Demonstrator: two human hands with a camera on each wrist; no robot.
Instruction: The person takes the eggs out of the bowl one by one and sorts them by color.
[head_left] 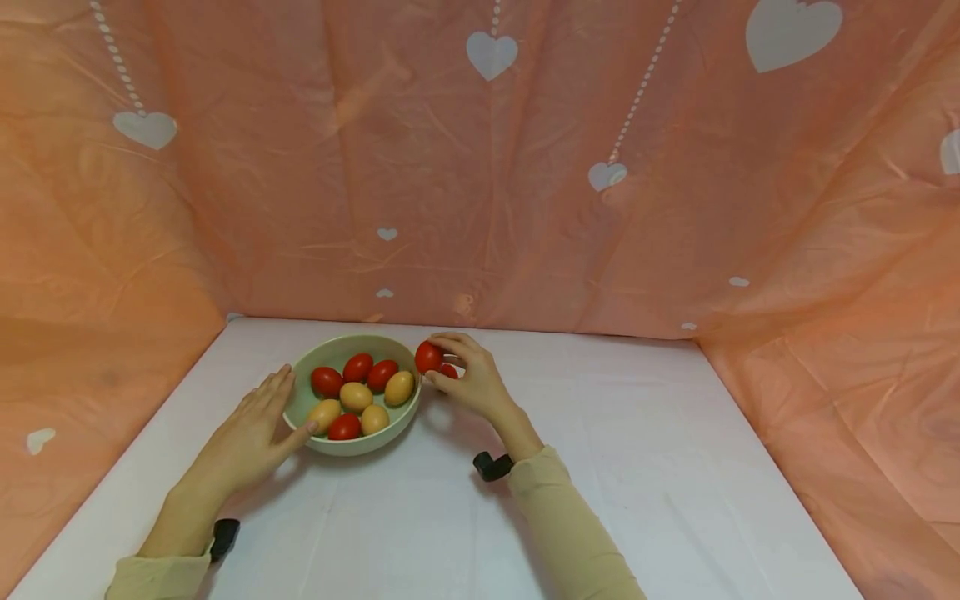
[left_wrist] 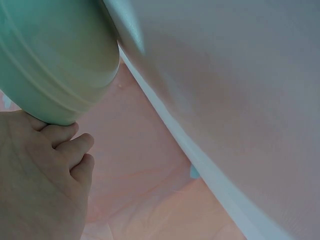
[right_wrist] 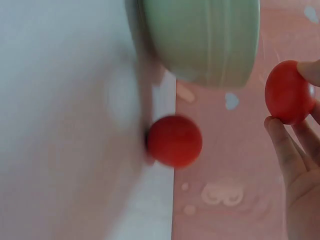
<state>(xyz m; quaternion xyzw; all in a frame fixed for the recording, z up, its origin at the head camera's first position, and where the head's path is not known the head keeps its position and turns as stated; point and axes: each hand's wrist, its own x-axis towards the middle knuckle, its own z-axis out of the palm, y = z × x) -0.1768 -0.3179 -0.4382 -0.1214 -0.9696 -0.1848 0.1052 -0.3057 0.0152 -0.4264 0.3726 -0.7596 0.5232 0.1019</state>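
Observation:
A pale green bowl [head_left: 352,447] stands at the left rear of the table, holding several red eggs [head_left: 357,367] and several tan eggs [head_left: 356,397]. My left hand [head_left: 251,433] touches the bowl's left side with fairly straight fingers, its thumb spread to the front rim. In the left wrist view, fingertips meet the bowl's outer wall [left_wrist: 60,55]. Just beyond the right rim, my right hand [head_left: 472,379] pinches a red egg [right_wrist: 289,93] between thumb and fingertips, above the table. Another red egg [right_wrist: 175,141] lies on the table beside the bowl, partly hidden by that hand in the head view.
A white cloth covers the table [head_left: 637,458]. Peach-coloured curtains [head_left: 480,167] with white hearts hang behind it and along both sides. Black straps [head_left: 492,467] sit at the wrists.

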